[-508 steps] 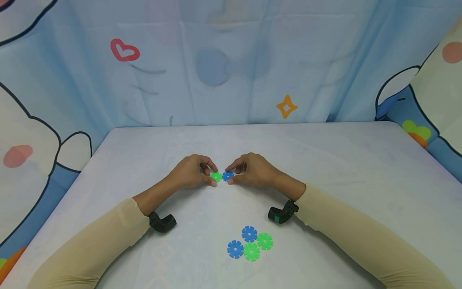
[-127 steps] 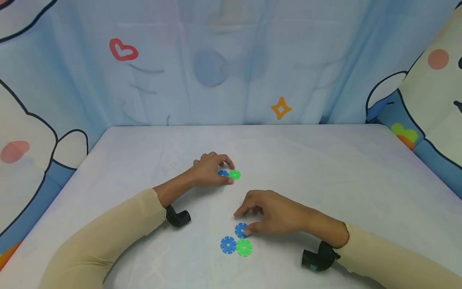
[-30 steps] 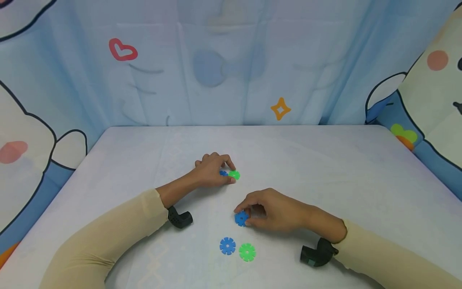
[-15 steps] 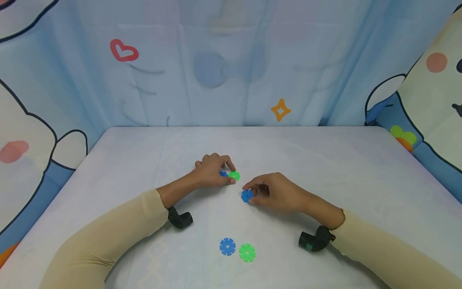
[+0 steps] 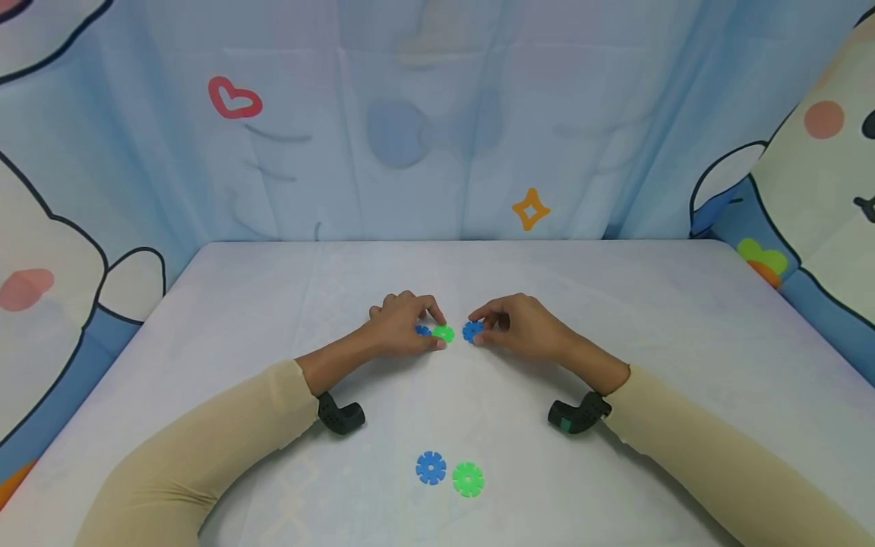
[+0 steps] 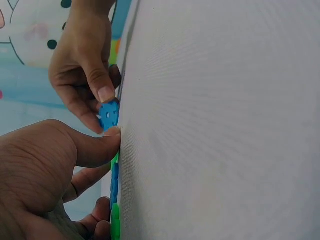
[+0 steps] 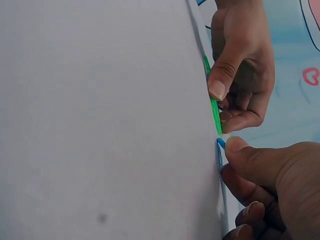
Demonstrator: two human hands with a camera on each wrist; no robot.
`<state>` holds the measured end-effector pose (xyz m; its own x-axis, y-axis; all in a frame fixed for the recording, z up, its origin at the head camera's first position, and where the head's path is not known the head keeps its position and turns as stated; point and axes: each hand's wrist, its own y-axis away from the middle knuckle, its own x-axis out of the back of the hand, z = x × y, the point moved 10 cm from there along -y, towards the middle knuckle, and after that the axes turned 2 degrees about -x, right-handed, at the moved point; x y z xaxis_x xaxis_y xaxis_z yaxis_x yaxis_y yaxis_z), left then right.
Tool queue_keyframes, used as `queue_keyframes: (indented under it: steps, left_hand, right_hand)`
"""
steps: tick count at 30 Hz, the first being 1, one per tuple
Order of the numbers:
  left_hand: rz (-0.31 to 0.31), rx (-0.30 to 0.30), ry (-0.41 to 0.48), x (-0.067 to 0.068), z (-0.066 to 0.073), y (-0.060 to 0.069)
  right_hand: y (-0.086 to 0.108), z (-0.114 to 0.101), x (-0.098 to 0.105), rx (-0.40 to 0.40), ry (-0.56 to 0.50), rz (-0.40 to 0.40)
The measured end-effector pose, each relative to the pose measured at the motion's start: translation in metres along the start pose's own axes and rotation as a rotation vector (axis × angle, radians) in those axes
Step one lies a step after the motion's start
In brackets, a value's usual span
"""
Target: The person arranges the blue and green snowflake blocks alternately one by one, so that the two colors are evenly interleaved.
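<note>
In the head view my left hand (image 5: 399, 328) pinches a green notched disc (image 5: 444, 333) between thumb and index finger, flat on the table. A blue notched disc (image 5: 423, 330) sits against its left side, partly under the hand. The left wrist view shows another green disc (image 6: 116, 222) beyond that blue one, in the same row. My right hand (image 5: 522, 327) pinches another blue notched disc (image 5: 472, 331) just right of the row, with a small gap to the green disc. In the left wrist view this held blue disc (image 6: 108, 115) looks tilted up.
Nearer the table's front, a loose blue disc (image 5: 431, 468) and a loose green disc (image 5: 468, 480) lie side by side, slightly apart. A white cloth covers the table (image 5: 615, 296). A printed blue curtain (image 5: 437, 137) hangs behind its far edge.
My right hand has picked the blue disc from the front group and carried it away from me to beside the row's right end. My left hand has stayed on the row over the last second.
</note>
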<state>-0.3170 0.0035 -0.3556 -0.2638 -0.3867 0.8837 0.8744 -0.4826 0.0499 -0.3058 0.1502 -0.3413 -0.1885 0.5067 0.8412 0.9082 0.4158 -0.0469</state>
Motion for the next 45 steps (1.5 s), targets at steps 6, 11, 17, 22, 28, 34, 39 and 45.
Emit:
queue_keyframes:
  steps: [6,11,17,22,28,34,39,45]
  left_hand:
    - [-0.001,-0.006,0.004,0.001,0.003,0.0]
    - [0.0,-0.004,0.003,0.001,0.002,0.0]
    - [-0.007,-0.001,-0.004,0.0,0.0,-0.001]
    - [-0.008,0.004,-0.003,0.0,-0.001,0.0]
    - [-0.005,-0.002,-0.001,0.001,0.001,0.001]
    - [-0.004,-0.001,-0.007,0.001,0.0,0.001]
    - [-0.005,-0.003,-0.006,0.0,0.0,0.001]
    - [0.0,-0.003,0.001,0.0,0.0,0.001]
  right_hand:
    - [-0.005,0.002,0.0,-0.015,-0.007,-0.009]
    - [-0.006,0.002,-0.001,-0.021,-0.005,-0.018]
    - [-0.007,0.0,-0.003,-0.011,-0.009,-0.016]
    - [-0.009,0.0,-0.006,-0.01,0.002,-0.017]
    - [-0.01,-0.002,-0.007,-0.007,0.004,-0.024]
    - [-0.01,-0.005,-0.01,0.025,0.008,-0.034]
    - [-0.01,-0.006,-0.011,0.029,0.005,-0.039]
    - [-0.009,-0.006,-0.012,0.026,0.005,-0.041]
